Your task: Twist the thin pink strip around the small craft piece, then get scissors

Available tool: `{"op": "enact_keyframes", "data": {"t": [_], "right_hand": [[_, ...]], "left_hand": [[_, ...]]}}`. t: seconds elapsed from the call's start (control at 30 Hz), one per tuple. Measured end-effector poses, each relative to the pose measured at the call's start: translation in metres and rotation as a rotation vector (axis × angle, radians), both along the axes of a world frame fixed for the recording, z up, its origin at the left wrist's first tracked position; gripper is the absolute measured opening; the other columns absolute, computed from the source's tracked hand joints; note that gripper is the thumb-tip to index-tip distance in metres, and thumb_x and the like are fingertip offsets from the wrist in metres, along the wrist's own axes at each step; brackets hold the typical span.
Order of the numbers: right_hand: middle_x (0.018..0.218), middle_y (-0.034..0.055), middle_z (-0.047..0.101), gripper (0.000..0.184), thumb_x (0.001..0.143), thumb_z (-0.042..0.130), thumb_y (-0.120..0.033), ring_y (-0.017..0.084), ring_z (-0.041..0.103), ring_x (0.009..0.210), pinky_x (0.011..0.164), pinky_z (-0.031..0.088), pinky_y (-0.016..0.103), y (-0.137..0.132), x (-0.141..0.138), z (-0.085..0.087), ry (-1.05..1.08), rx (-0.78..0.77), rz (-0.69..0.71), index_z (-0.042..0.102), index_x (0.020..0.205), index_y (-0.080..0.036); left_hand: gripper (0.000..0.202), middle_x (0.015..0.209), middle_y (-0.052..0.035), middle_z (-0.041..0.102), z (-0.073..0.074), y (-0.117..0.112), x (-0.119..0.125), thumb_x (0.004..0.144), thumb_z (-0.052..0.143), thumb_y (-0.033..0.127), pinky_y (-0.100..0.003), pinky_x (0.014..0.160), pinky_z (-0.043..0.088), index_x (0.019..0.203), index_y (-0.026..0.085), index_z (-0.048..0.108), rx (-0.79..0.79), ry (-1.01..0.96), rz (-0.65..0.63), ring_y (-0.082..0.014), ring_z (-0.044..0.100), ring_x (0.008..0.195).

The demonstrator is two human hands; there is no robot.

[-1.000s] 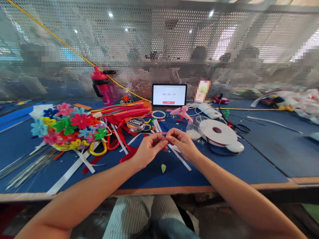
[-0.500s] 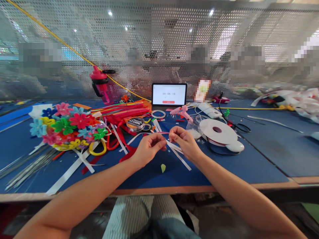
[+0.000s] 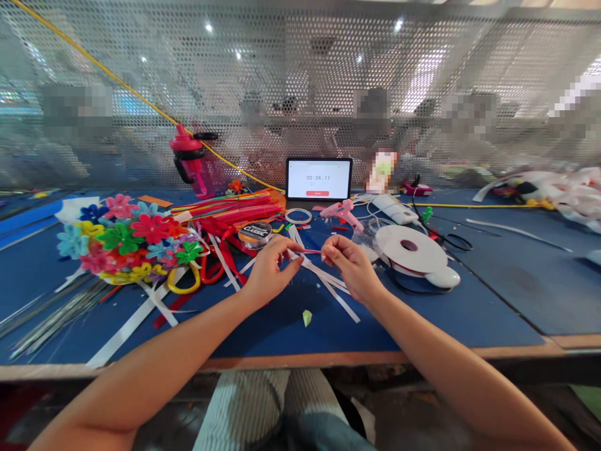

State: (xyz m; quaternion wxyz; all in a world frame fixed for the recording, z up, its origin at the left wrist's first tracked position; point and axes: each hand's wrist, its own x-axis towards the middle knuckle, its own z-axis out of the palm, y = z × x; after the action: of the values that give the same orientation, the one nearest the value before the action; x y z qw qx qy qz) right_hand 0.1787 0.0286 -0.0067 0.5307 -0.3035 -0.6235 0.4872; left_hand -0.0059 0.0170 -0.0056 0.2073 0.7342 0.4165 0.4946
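Observation:
A thin pink strip stretches between my hands, low over the table. My right hand pinches its right end between thumb and fingers. At the other end, the fingertips of my left hand are close to the strip, with the thumb apart from them. Whether they touch it is hard to tell. Several white ribbon strips lie beneath and between the hands. Closer to me is a small pale green scrap. A round labelled tin or roll sits just beyond my left hand.
Colourful fuzzy flowers are bunched at left, beside yellow-handled scissors and thin wires. Red pipe cleaners lie behind. A pink glue gun, white ribbon spool and tablet timer stand beyond; a pink bottle is back left.
My left hand has shifted slightly left and its thumb has parted from the fingers, exposing more of the pink strip's left part. My right hand keeps its pinch, almost in place.

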Motion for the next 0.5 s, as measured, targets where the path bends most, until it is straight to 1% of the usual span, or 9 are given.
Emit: {"op": "enact_keyframes", "data": {"t": [0.07, 0.13, 0.17, 0.23, 0.3, 0.33, 0.4, 0.43, 0.5], "right_hand": [[0.067, -0.0016, 0.051, 0.024, 0.084, 0.058, -0.038, 0.009, 0.039, 0.061, 0.057, 0.030, 0.024, 0.001, 0.000, 0.000, 0.007, 0.013, -0.004, 0.052, 0.074, -0.018], [0.067, -0.0015, 0.051, 0.023, 0.085, 0.057, -0.037, 0.009, 0.039, 0.061, 0.057, 0.030, 0.024, 0.001, 0.000, -0.001, 0.002, 0.029, -0.011, 0.052, 0.074, -0.018], [0.066, -0.0014, 0.051, 0.023, 0.085, 0.057, -0.038, 0.009, 0.039, 0.061, 0.057, 0.030, 0.024, 0.001, 0.000, -0.001, -0.005, 0.038, -0.017, 0.052, 0.074, -0.018], [0.066, -0.0013, 0.051, 0.024, 0.085, 0.057, -0.038, 0.010, 0.039, 0.060, 0.056, 0.030, 0.024, 0.001, 0.000, -0.001, -0.023, 0.055, -0.028, 0.053, 0.074, -0.018], [0.066, -0.0014, 0.052, 0.023, 0.085, 0.056, -0.038, 0.009, 0.040, 0.060, 0.056, 0.031, 0.024, 0.000, 0.000, 0.000, -0.035, 0.069, -0.033, 0.052, 0.074, -0.018], [0.067, -0.0014, 0.052, 0.023, 0.085, 0.056, -0.037, 0.009, 0.041, 0.060, 0.057, 0.031, 0.024, 0.000, 0.000, 0.000, -0.039, 0.077, -0.034, 0.053, 0.075, -0.018], [0.068, -0.0012, 0.052, 0.021, 0.086, 0.056, -0.036, 0.010, 0.043, 0.063, 0.059, 0.033, 0.024, -0.001, 0.000, 0.000, -0.034, 0.093, -0.035, 0.053, 0.075, -0.018], [0.069, -0.0011, 0.052, 0.020, 0.086, 0.056, -0.035, 0.010, 0.045, 0.064, 0.060, 0.035, 0.024, -0.002, 0.000, 0.000, -0.027, 0.101, -0.034, 0.053, 0.076, -0.018], [0.071, -0.0009, 0.052, 0.019, 0.086, 0.056, -0.034, 0.010, 0.046, 0.068, 0.064, 0.036, 0.024, -0.003, 0.000, 0.000, -0.021, 0.118, -0.031, 0.053, 0.077, -0.018]], "left_hand": [[0.019, 0.084, -0.0041, 0.059, 0.004, -0.005, -0.001, 0.081, 0.058, 0.030, -0.024, 0.063, 0.042, 0.095, 0.018, 0.063, -0.024, -0.161, 0.028, -0.0116, 0.051, 0.068], [0.019, 0.076, -0.0030, 0.059, 0.007, -0.014, 0.001, 0.084, 0.055, 0.033, -0.023, 0.058, 0.041, 0.092, 0.017, 0.063, -0.102, -0.298, -0.041, -0.0101, 0.051, 0.062], [0.021, 0.072, -0.0027, 0.060, 0.008, -0.019, 0.003, 0.085, 0.053, 0.034, -0.022, 0.056, 0.041, 0.089, 0.017, 0.064, -0.171, -0.327, -0.119, -0.0094, 0.051, 0.059], [0.027, 0.068, -0.0040, 0.062, 0.007, -0.031, 0.011, 0.085, 0.053, 0.039, -0.022, 0.052, 0.041, 0.083, 0.015, 0.067, -0.364, -0.299, -0.330, -0.0084, 0.051, 0.053], [0.031, 0.079, -0.0068, 0.067, 0.002, -0.039, 0.021, 0.083, 0.056, 0.041, -0.022, 0.051, 0.042, 0.093, 0.015, 0.069, -0.621, -0.288, -0.515, -0.0080, 0.054, 0.053], [0.033, 0.086, -0.0079, 0.068, -0.001, -0.041, 0.026, 0.082, 0.057, 0.042, -0.022, 0.052, 0.043, 0.101, 0.016, 0.067, -0.727, -0.337, -0.558, -0.0078, 0.055, 0.055], [0.039, 0.095, -0.0085, 0.068, -0.007, -0.040, 0.032, 0.080, 0.061, 0.041, -0.021, 0.055, 0.045, 0.112, 0.019, 0.064, -0.862, -0.474, -0.569, -0.0071, 0.056, 0.058], [0.040, 0.096, -0.0083, 0.068, -0.008, -0.038, 0.033, 0.079, 0.063, 0.041, -0.020, 0.056, 0.045, 0.113, 0.019, 0.063, -0.885, -0.556, -0.546, -0.0064, 0.056, 0.059], [0.039, 0.096, -0.0075, 0.068, -0.010, -0.031, 0.031, 0.078, 0.064, 0.039, -0.018, 0.056, 0.044, 0.112, 0.019, 0.064, -0.864, -0.707, -0.487, -0.0048, 0.055, 0.060]]}}
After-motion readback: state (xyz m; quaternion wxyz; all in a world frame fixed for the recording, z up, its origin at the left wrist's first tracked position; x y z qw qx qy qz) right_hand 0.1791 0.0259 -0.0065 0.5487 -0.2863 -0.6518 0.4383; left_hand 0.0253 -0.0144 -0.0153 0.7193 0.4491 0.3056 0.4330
